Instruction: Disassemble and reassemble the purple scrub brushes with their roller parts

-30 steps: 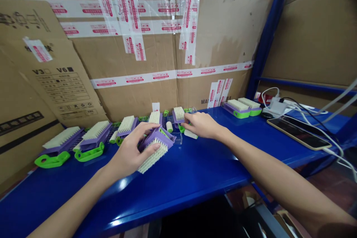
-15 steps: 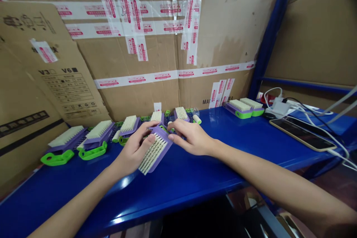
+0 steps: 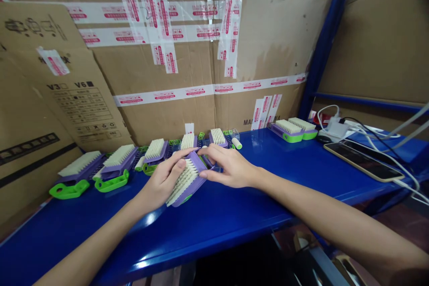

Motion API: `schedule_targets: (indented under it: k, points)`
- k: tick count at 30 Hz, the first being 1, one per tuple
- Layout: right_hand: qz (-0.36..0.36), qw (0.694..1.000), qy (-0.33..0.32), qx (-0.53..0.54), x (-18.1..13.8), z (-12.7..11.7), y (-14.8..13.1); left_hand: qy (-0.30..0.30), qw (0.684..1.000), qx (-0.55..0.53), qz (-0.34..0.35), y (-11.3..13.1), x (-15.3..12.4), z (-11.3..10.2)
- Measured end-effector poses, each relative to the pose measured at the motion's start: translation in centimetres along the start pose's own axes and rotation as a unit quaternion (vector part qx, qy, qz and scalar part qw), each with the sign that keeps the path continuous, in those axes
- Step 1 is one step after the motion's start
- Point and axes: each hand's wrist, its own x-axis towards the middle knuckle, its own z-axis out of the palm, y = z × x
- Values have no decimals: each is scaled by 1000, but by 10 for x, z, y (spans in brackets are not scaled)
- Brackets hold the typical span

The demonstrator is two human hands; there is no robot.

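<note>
My left hand (image 3: 160,184) grips a purple scrub brush (image 3: 186,180) with cream bristles, held tilted just above the blue table (image 3: 234,214). My right hand (image 3: 228,167) presses its fingers against the far end of that same brush. A bit of green shows under the brush's lower edge. Behind my hands, a row of similar purple brushes (image 3: 156,149) with green handles stands along the cardboard. A small white and green roller (image 3: 237,143) lies past my right hand.
Taped cardboard sheets (image 3: 187,62) wall the back and left. Two brushes with green handles (image 3: 112,167) lie at left; two finished brushes (image 3: 292,130) at back right. A phone (image 3: 363,160), charger and white cables (image 3: 333,127) occupy the right side.
My right hand came back from the row of parts to the brush in my left hand. The brush has turned, bristles now facing up and towards me.
</note>
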Motion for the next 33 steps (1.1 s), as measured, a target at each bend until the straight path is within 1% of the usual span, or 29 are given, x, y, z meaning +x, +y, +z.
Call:
schedule_targets:
  k: [6,10,14,20,24,27,33]
  points:
    - [5,1000,-29,0,0,2,3,-14,1000,9,17,-5,0,-2]
    - [8,999,-45,-3,0,3,5,-38,999,5,24,-7,-1,-4]
    - [-1,999,-41,5,1,4,5,-69,997,0,29,-7,-2,-7]
    - [-3,999,-39,24,2,5,4,-138,990,-4,2,-6,-1,-15]
    - [28,997,-32,62,3,6,6,-162,986,-25,-18,-4,0,-14]
    - [46,994,-27,95,3,7,8,-162,987,-16,-19,-2,1,-14]
    - [69,991,-17,109,5,8,7,-126,992,8,3,1,4,-15]
